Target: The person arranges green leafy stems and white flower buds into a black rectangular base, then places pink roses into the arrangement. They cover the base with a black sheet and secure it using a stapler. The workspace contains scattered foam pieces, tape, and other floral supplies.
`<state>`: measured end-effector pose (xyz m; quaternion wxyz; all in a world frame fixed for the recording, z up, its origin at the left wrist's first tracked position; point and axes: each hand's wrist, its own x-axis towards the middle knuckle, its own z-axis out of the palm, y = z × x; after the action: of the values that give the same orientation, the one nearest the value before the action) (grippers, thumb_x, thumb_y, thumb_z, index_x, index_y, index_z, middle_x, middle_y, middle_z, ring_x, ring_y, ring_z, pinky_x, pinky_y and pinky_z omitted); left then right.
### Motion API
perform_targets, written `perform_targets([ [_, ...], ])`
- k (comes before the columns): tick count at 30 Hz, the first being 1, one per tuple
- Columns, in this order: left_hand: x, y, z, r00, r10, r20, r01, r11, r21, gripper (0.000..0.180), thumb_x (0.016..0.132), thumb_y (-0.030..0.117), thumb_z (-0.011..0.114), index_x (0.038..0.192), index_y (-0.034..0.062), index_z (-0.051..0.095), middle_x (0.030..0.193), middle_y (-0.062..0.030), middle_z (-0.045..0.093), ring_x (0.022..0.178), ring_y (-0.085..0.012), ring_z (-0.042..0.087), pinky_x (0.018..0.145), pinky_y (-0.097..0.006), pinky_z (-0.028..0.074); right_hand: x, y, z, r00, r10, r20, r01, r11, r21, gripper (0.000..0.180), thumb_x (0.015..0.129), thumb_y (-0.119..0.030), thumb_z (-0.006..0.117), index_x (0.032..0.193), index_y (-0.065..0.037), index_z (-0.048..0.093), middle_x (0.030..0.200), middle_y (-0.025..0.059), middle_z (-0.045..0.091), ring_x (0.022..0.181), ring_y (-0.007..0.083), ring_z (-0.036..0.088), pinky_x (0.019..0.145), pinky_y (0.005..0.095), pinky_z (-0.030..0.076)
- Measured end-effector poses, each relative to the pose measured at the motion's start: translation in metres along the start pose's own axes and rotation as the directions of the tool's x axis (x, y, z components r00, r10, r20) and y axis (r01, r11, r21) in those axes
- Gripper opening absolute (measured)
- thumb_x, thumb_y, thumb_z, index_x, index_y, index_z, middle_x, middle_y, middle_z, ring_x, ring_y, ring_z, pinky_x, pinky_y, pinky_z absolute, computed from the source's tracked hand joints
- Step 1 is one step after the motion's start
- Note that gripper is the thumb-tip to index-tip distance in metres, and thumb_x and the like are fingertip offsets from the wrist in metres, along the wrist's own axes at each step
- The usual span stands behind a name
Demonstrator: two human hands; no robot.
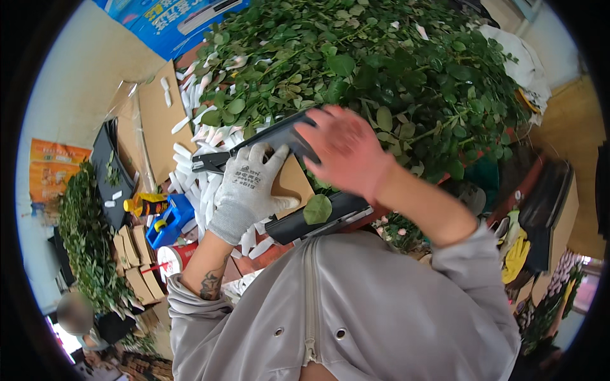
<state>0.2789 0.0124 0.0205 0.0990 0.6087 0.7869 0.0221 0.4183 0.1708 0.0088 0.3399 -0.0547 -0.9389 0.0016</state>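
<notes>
The grey zipped jacket (356, 311) fills the foreground. Above it, the gloved left hand (246, 190) presses flat on brown cardboard (293, 181); the bare right hand (343, 147) grips a black sheet (273, 136) beside leafy stems (381, 70). The sheet could slip, since one hand only rests.

A single fisheye view looks steeply down from the person's head, close over the grey zipped jacket (356, 305) at the lower edge. It faces forward onto the leafy stems (381, 70) just beyond the fingers (267, 159), edges bending toward the rim.
</notes>
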Motion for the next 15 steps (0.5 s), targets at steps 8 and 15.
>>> perform_targets([
  [8,0.002,-0.018,0.031,0.978,0.19,-0.084,-0.198,0.975,-0.1,0.085,0.072,0.044,0.077,0.138,0.0016,0.046,0.149,-0.022,0.036,0.141,-0.0401,0.028,0.116,-0.049,0.022,-0.214,-0.071,0.006,0.341,0.484,0.806,-0.477,-0.65,0.592,0.033,0.096,-0.024,0.052,0.12,-0.002,0.056,0.12,0.011,0.062,0.112,0.0269,0.059,0.097,0.0401,0.046],
  [15,0.01,-0.04,0.03,0.948,0.313,-0.048,-0.317,0.936,-0.151,0.064,0.082,0.034,0.069,0.135,0.0025,0.051,0.145,-0.0195,0.044,0.138,-0.0392,0.035,0.115,-0.047,0.026,-0.182,-0.097,0.079,0.702,0.624,0.343,0.045,-0.52,0.853,0.054,0.098,-0.046,0.043,0.136,-0.008,0.045,0.139,0.0113,0.048,0.129,0.0261,0.046,0.109,0.042,0.035],
])
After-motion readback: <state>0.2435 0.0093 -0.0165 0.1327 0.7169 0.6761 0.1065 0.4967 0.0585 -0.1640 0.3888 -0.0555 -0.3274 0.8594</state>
